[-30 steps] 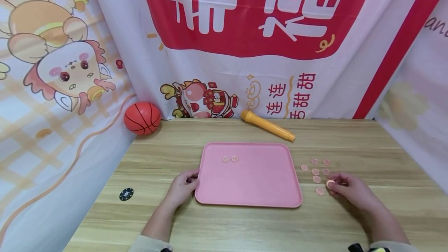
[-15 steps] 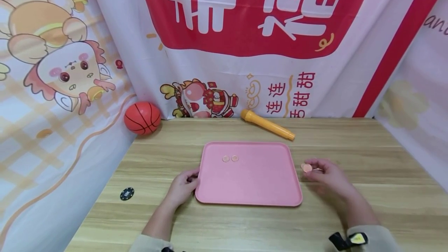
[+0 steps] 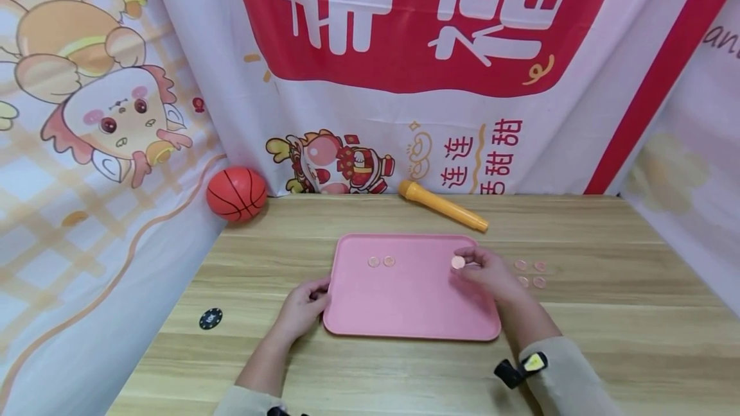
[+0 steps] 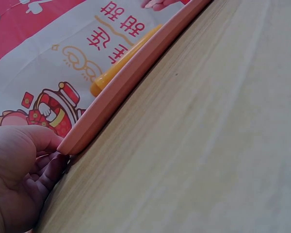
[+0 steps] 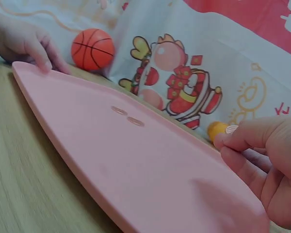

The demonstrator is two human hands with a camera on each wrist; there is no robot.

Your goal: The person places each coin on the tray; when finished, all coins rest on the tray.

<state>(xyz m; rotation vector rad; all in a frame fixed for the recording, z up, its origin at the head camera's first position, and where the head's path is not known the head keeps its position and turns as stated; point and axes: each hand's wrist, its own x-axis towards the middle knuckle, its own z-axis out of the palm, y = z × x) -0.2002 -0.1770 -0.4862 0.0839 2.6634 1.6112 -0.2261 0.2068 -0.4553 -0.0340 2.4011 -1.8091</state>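
Observation:
A pink tray [image 3: 405,300] lies on the wooden table, and two copper-coloured coins [image 3: 381,262] sit side by side in its upper left part. My left hand [image 3: 303,307] grips the tray's left rim; in the left wrist view its thumb [image 4: 46,138] is against the rim and the fingers curl below. Over the right part of the tray, my right hand [image 3: 485,271] pinches a copper-coloured coin [image 3: 458,262] between thumb and fingertips. Only that coin's edge shows in the right wrist view. Several more coins [image 3: 539,266] lie right of the tray, some perhaps hidden by the right hand and forearm.
A yellow toy microphone [image 3: 444,205] lies behind the tray. At the table's back left corner is a small red basketball [image 3: 237,194]. A black poker chip [image 3: 211,318] rests left of my left hand. Printed cloth [image 3: 358,108] hangs along the back and sides.
My right hand, pinching a coin, has moved left from the loose coins at the right to above the tray. The left hand stays on the rim.

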